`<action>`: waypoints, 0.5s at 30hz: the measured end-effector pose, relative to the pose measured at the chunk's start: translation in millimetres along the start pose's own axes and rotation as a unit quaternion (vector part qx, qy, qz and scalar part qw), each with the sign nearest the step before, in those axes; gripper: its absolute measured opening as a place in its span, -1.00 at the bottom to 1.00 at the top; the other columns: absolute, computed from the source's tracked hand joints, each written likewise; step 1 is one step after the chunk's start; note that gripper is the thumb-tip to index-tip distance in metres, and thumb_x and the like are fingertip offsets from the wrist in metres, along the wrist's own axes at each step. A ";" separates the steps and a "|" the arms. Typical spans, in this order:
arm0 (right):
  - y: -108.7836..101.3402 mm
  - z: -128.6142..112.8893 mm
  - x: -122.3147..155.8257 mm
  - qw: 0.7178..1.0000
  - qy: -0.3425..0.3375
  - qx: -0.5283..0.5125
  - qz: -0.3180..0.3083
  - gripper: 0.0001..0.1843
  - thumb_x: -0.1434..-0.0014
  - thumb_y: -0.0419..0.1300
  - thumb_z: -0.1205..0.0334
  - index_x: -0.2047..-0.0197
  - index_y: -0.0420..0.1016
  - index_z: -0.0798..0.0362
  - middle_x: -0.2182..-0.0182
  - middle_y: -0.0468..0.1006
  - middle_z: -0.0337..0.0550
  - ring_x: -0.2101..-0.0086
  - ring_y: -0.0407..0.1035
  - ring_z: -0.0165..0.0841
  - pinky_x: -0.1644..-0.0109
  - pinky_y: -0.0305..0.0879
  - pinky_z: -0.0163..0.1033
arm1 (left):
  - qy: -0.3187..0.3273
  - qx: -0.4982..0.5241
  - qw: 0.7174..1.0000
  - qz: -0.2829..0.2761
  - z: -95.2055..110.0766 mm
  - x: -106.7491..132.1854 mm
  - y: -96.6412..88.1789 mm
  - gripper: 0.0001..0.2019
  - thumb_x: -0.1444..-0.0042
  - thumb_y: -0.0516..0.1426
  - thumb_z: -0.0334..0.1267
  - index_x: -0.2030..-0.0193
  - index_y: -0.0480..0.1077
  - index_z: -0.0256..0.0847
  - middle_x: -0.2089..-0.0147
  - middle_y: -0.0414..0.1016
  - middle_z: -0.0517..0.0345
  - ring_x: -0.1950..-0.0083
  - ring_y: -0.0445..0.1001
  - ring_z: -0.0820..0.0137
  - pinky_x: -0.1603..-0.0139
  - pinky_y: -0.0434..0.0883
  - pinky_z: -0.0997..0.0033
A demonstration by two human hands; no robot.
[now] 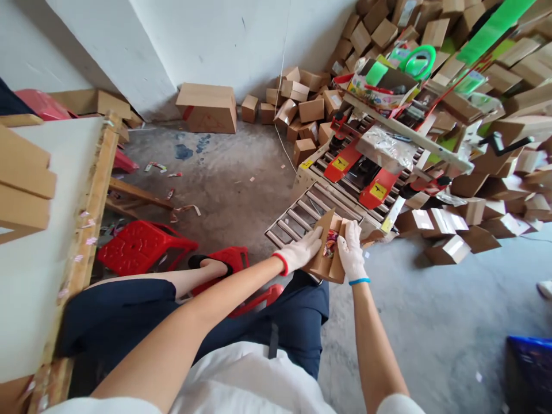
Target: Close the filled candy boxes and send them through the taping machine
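A small open cardboard box [324, 261] with colourful contents showing between its flaps rests at the near end of a roller conveyor [302, 213]. My left hand [302, 251], in a white glove with a red cuff, lies on the box's left flap with fingers stretched out. My right hand [351, 251], in a white glove with a blue cuff, presses on the right flap, fingers flat. Both hands touch the box from above.
The conveyor leads into a box-sealing machine [366, 167] with red parts. Heaps of small cardboard boxes [474, 190] fill the right and back. Red plastic stools [142, 244] stand by my legs. A white-topped table [52, 241] with flat cartons is at left. A larger box [207, 107] sits by the wall.
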State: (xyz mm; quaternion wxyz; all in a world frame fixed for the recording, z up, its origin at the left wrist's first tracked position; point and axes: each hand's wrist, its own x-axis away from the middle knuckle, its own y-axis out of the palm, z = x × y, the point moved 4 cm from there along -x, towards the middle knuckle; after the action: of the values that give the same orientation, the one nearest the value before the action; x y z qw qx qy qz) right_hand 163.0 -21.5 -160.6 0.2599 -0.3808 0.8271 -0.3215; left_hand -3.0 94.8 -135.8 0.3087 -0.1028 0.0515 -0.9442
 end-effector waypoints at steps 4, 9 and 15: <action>-6.4 1.1 -7.6 1.000 0.012 0.017 -0.009 -0.29 -0.43 -0.10 0.00 -0.56 -0.14 -0.07 -0.53 -0.17 -0.12 -0.49 -0.35 -0.15 -0.54 -0.31 0.21 | 0.030 -0.160 0.987 -0.007 1.5 11.7 17.3 -0.42 -0.34 0.05 -0.05 -0.48 0.19 0.02 -0.57 0.01 0.09 -0.48 0.21 0.05 -0.51 0.11 0.10; -2.4 -10.1 14.6 0.999 0.042 0.020 -0.001 -0.28 -0.44 -0.17 -0.01 -0.57 -0.28 -0.10 -0.54 -0.24 -0.10 -0.49 -0.34 -0.08 -0.52 -0.24 0.29 | 0.038 -0.270 0.961 -0.048 15.6 -4.6 17.5 -0.45 -0.32 0.08 -0.10 -0.45 0.26 0.02 -0.58 -0.05 -0.03 -0.30 0.41 -0.07 -0.36 0.32 -0.04; 5.8 -51.6 51.7 0.957 -0.138 0.231 -0.112 0.04 -0.21 0.22 -0.06 -0.56 -0.21 0.10 -0.50 -0.13 0.23 -0.44 -0.28 0.30 -0.39 -0.32 0.59 | 0.027 -0.248 0.962 -0.114 16.6 -12.2 0.6 -0.48 -0.39 -0.03 0.04 -0.44 0.23 0.11 -0.53 0.09 0.09 -0.29 0.46 0.10 -0.33 0.39 0.19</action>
State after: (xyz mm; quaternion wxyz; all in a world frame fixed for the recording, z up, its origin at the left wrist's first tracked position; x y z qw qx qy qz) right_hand 95.7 -42.6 -140.5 0.4146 -0.4412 0.6387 -0.4749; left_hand 10.7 100.9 -121.7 0.1629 -0.1560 0.2798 -0.9332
